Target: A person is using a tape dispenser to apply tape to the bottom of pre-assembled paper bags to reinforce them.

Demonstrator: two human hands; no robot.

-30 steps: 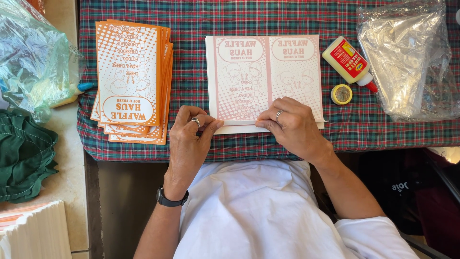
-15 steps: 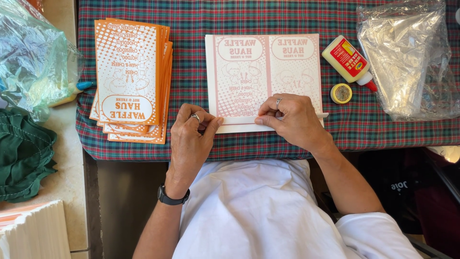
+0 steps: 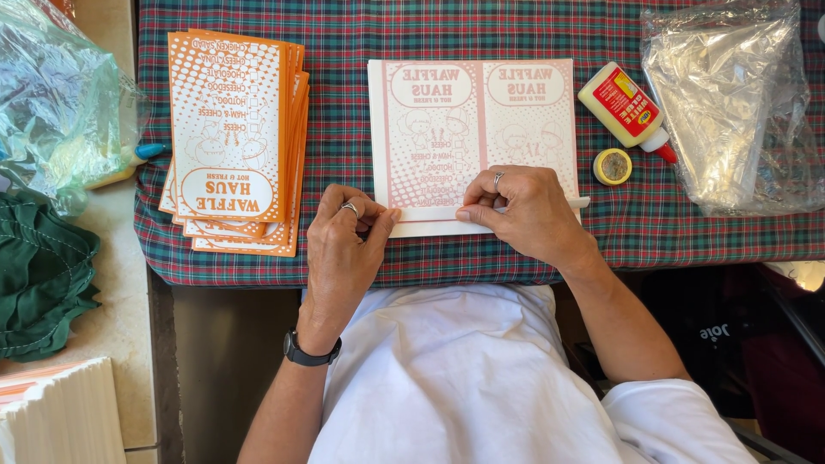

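Note:
A pale pink printed paper sheet (image 3: 468, 120) lies flat on the plaid tablecloth (image 3: 344, 163), on top of a white stack. Its near edge is folded up into a narrow strip. My left hand (image 3: 344, 236) pinches the left end of that folded strip between thumb and fingers. My right hand (image 3: 520, 210) lies palm down on the strip's right part and presses it flat with the fingertips. Both hands wear a ring; a dark watch is on my left wrist.
A stack of orange printed paper bags (image 3: 234, 142) lies at the left. A white glue bottle with red label (image 3: 626, 110) and a small yellow cap (image 3: 612, 167) sit right of the sheet. Clear plastic bags (image 3: 730, 103) lie far right, another plastic bag (image 3: 51, 103) and green cloth (image 3: 39, 275) at the left.
My right hand has slid a little to the right along the folded strip. My left hand has stayed at the strip's left end.

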